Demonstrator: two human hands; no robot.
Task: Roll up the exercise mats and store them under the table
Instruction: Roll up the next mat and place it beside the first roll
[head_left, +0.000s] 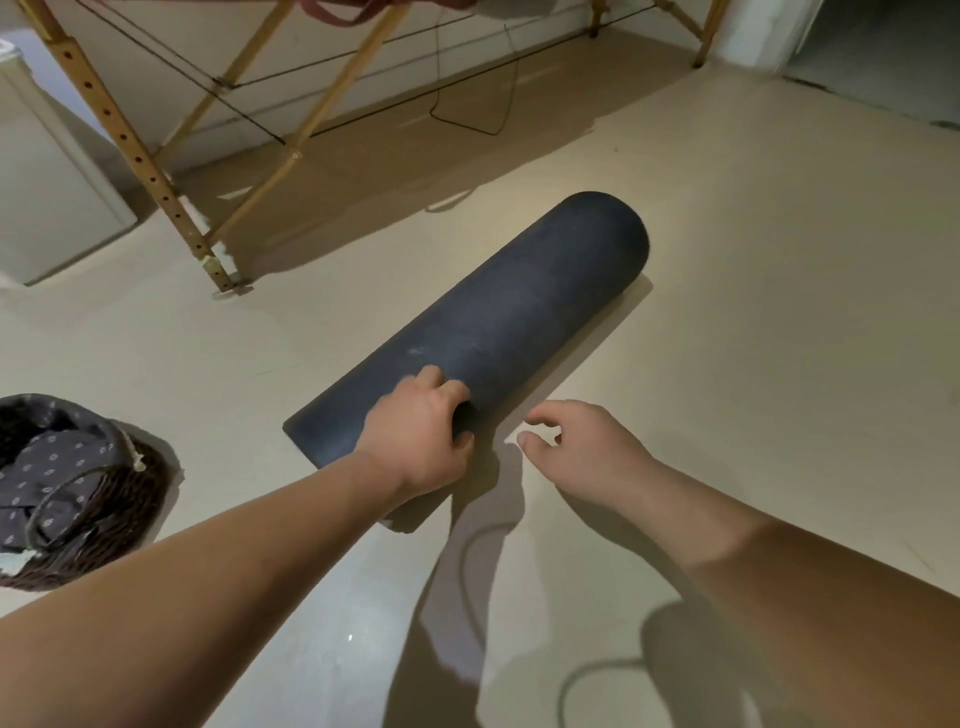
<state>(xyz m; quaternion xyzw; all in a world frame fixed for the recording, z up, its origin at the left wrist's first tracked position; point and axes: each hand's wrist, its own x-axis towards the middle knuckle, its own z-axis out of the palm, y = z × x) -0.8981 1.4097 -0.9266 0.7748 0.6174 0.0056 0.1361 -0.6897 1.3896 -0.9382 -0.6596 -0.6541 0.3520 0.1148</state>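
So the dark blue-grey rolled foam exercise mat (519, 312) is lying on the pale smooth floor (753, 338) right in front of me, and it looks fully rolled. Its long axis runs on a slant: near end at about 7 o'clock, far end out at 1 o'clock.

My left hand (421, 436) is on the near end, fingers (434, 378) curled over the top of the roll and thumb tucked on the side facing me, so that one has a grip. My right hand (582, 452) is just beside the roll on its 4 o'clock side. It isn't touching, and its fingers are loosely bent around nothing.

The light wooden table with crossed legs and black cables (124, 140) is up at 11 o'clock, well apart from the mat. I reckon the roll has to head that way, roughly sideways to its own length. The right hand probably wants a hold further up first, or the far end will lag and loosen.

There's a brown wicker basket with patterned cloth (78, 499) at 9 o'clock, something to steer around.
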